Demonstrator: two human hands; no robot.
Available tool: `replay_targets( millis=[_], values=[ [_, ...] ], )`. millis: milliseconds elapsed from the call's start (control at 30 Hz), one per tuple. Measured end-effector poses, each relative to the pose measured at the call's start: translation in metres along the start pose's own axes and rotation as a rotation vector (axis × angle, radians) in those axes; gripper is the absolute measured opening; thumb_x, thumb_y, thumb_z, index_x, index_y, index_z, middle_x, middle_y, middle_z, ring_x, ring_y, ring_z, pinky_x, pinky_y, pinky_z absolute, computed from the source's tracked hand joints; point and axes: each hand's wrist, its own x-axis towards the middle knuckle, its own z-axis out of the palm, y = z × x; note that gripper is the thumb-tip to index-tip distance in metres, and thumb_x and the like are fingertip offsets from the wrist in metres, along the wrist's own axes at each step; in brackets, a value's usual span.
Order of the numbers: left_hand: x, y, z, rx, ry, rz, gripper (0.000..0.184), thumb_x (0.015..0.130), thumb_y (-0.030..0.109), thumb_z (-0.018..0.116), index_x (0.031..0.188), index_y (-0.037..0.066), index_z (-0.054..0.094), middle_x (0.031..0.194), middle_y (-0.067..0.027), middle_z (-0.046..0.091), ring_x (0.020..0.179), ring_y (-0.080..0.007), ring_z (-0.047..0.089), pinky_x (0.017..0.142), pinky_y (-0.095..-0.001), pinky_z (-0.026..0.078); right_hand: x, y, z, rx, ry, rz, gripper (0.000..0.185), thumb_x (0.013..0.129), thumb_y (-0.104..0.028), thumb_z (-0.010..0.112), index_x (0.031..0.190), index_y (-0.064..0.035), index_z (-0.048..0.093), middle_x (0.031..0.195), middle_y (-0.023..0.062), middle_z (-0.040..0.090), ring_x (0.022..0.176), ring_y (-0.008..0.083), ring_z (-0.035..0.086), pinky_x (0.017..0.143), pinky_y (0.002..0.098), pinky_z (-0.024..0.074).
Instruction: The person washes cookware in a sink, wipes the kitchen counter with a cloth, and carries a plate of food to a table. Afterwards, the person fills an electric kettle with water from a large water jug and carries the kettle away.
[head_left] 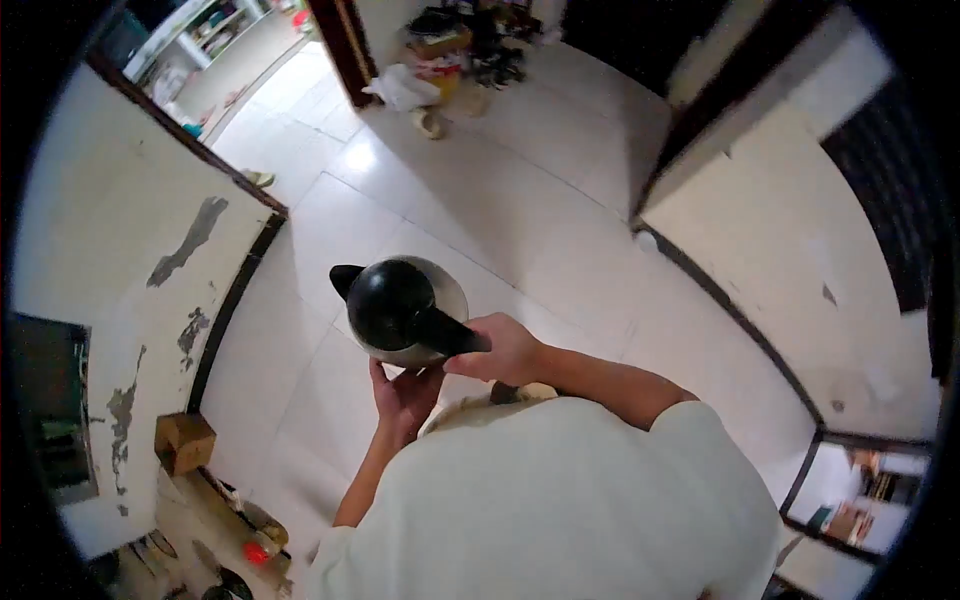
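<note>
A kettle [392, 300] with a black lid, black spout and silver metal body is held in front of my chest, above the tiled floor. Its spout points to the upper left and its black handle toward my right. My right hand [503, 350] is closed around the handle. Against the near side of the body, low down, rests my left hand [408, 398], supporting it. The kettle partly hides the left fingers. What is inside the kettle cannot be seen under the lid.
Peeling walls stand on both sides. A cardboard box [185, 443] sits by the left wall, with a red-capped bottle [262, 545] near it. Ahead, a white bag [405, 88] and a heap of items lie on the floor. A doorway opens at upper left.
</note>
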Motion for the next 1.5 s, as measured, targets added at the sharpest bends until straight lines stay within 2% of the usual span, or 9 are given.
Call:
replay_targets(
  millis=[233, 333, 500, 800, 867, 933, 1067, 1233, 1500],
  values=[
    [0.081, 0.071, 0.058, -0.038, -0.089, 0.185, 0.073, 0.077, 0.049, 0.052, 0.127, 0.002, 0.028, 0.126, -0.0193, 0.031, 0.116, -0.0356, 0.035, 0.102, -0.0420, 0.030, 0.141, -0.044, -0.061, 0.072, -0.161, 0.044, 0.033, 0.073, -0.034, 0.066, 0.077, -0.0013, 0.061, 0.060, 0.0025, 0.054, 0.054, 0.0102, 0.049, 0.050, 0.0252, 0.0396],
    [0.120, 0.120, 0.105, 0.100, -0.051, 0.279, 0.079, 0.080, 0.056, 0.043, 0.128, -0.005, 0.026, 0.126, -0.0200, 0.038, 0.114, -0.0309, 0.040, 0.100, -0.0386, 0.032, 0.218, -0.075, -0.087, 0.031, -0.189, 0.010, 0.023, 0.074, -0.025, 0.065, 0.075, -0.0028, 0.058, 0.060, 0.0004, 0.051, 0.054, 0.0085, 0.047, 0.048, 0.0248, 0.0371],
    [0.162, 0.213, 0.149, -0.061, -0.179, 0.149, 0.083, 0.081, 0.054, 0.044, 0.134, -0.001, 0.010, 0.136, -0.0209, 0.019, 0.124, -0.0370, 0.025, 0.107, -0.0433, 0.021, 0.315, -0.111, -0.094, 0.134, -0.174, -0.015, 0.018, 0.074, -0.018, 0.064, 0.070, -0.0038, 0.054, 0.058, -0.0010, 0.048, 0.051, 0.0076, 0.044, 0.047, 0.0238, 0.0352],
    [0.276, 0.390, 0.277, -0.018, -0.242, 0.179, 0.087, 0.080, 0.055, 0.044, 0.135, 0.000, 0.005, 0.138, -0.0194, 0.016, 0.126, -0.0360, 0.022, 0.107, -0.0454, 0.018, 0.546, -0.190, -0.149, 0.043, -0.200, -0.026, 0.023, 0.075, -0.027, 0.065, 0.073, -0.0051, 0.058, 0.058, -0.0014, 0.051, 0.052, 0.0070, 0.047, 0.047, 0.0227, 0.0361],
    [0.303, 0.415, 0.290, -0.089, -0.239, 0.203, 0.084, 0.080, 0.053, 0.046, 0.134, -0.001, 0.010, 0.137, -0.0192, 0.020, 0.125, -0.0351, 0.025, 0.107, -0.0447, 0.019, 0.580, -0.197, -0.162, -0.103, -0.197, -0.049, 0.021, 0.075, -0.023, 0.064, 0.075, -0.0040, 0.057, 0.057, -0.0009, 0.049, 0.051, 0.0085, 0.046, 0.047, 0.0247, 0.0374],
    [0.327, 0.448, 0.309, -0.159, -0.218, 0.231, 0.082, 0.079, 0.051, 0.048, 0.133, -0.001, 0.015, 0.135, -0.0189, 0.024, 0.124, -0.0342, 0.027, 0.106, -0.0439, 0.021, 0.634, -0.207, -0.181, -0.129, -0.241, -0.058, 0.030, 0.072, -0.034, 0.066, 0.076, -0.0050, 0.060, 0.058, 0.0007, 0.053, 0.053, 0.0085, 0.050, 0.049, 0.0255, 0.0391],
    [0.364, 0.496, 0.384, 0.128, -0.237, 0.455, 0.075, 0.072, 0.043, 0.063, 0.123, -0.004, 0.035, 0.128, -0.0137, 0.038, 0.117, -0.0258, 0.037, 0.103, -0.0374, 0.027, 0.728, -0.253, -0.203, 0.009, -0.310, -0.223, 0.031, 0.072, -0.032, 0.067, 0.073, -0.0024, 0.059, 0.060, 0.0005, 0.054, 0.055, 0.0082, 0.050, 0.049, 0.0262, 0.0407],
    [0.442, 0.612, 0.447, 0.071, -0.083, 0.387, 0.074, 0.072, 0.045, 0.062, 0.122, -0.003, 0.036, 0.126, -0.0138, 0.039, 0.116, -0.0257, 0.038, 0.101, -0.0372, 0.029, 0.867, -0.289, -0.225, -0.022, -0.227, -0.279, 0.052, 0.064, -0.051, 0.068, 0.061, -0.0003, 0.057, 0.052, 0.0043, 0.054, 0.048, 0.0140, 0.051, 0.047, 0.0338, 0.0394],
    [0.500, 0.778, 0.505, 0.116, -0.062, 0.299, 0.073, 0.072, 0.048, 0.060, 0.122, -0.001, 0.038, 0.124, -0.0141, 0.041, 0.113, -0.0255, 0.040, 0.098, -0.0370, 0.032, 0.997, -0.340, -0.213, 0.073, -0.020, -0.307, 0.044, 0.064, -0.043, 0.069, 0.062, -0.0001, 0.059, 0.055, 0.0054, 0.056, 0.052, 0.0148, 0.052, 0.050, 0.0328, 0.0413]
  ],
)
